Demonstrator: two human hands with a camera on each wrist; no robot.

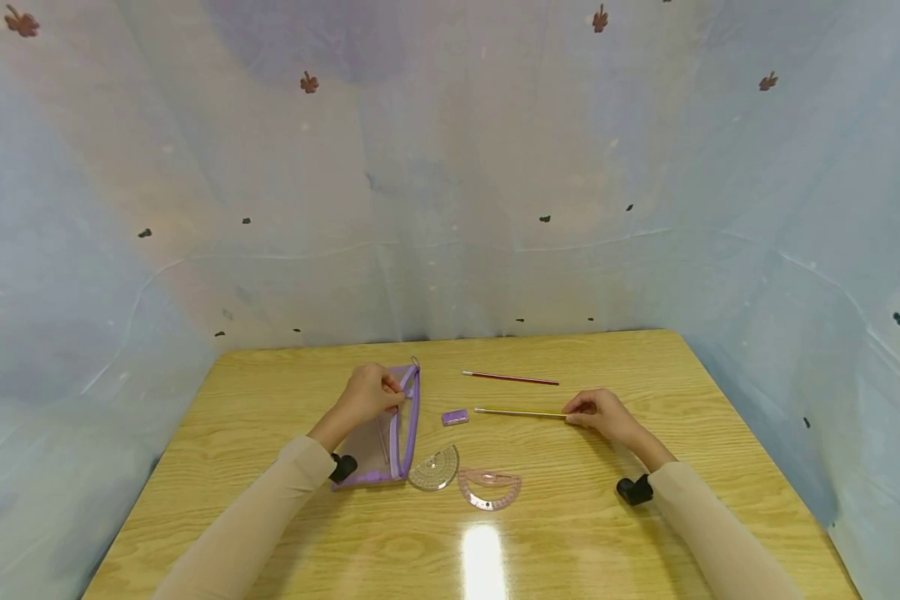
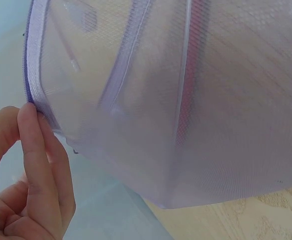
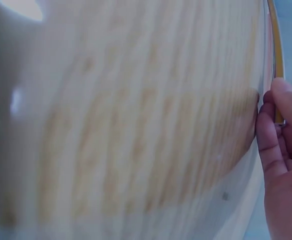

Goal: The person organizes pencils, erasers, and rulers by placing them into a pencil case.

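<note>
My left hand (image 1: pixel 371 393) pinches the zipped rim of a see-through purple mesh pencil case (image 1: pixel 369 454) on the left of the table. In the left wrist view, thumb and fingers hold that purple edge (image 2: pixel 36 85). A long reddish stick-like thing (image 2: pixel 189 85) shows through the mesh; its kind is blurred. Over on the right, my right hand (image 1: pixel 602 412) holds one end of a yellow pencil (image 1: pixel 521 412) between thumb and fingers. The pencil points left, low over the table or touching it; I cannot tell which. In the right wrist view the pencil (image 3: pixel 276 45) runs up from the fingertips.
Between the hands lies a purple eraser (image 1: pixel 455 417). A dark red pencil (image 1: pixel 512 378) lies farther back. Nearer me are a clear protractor (image 1: pixel 435 469), close beside the case, and a pink protractor (image 1: pixel 489 490). The wooden table (image 1: pixel 570 533) meets a hanging cloth (image 1: pixel 457 275) behind.
</note>
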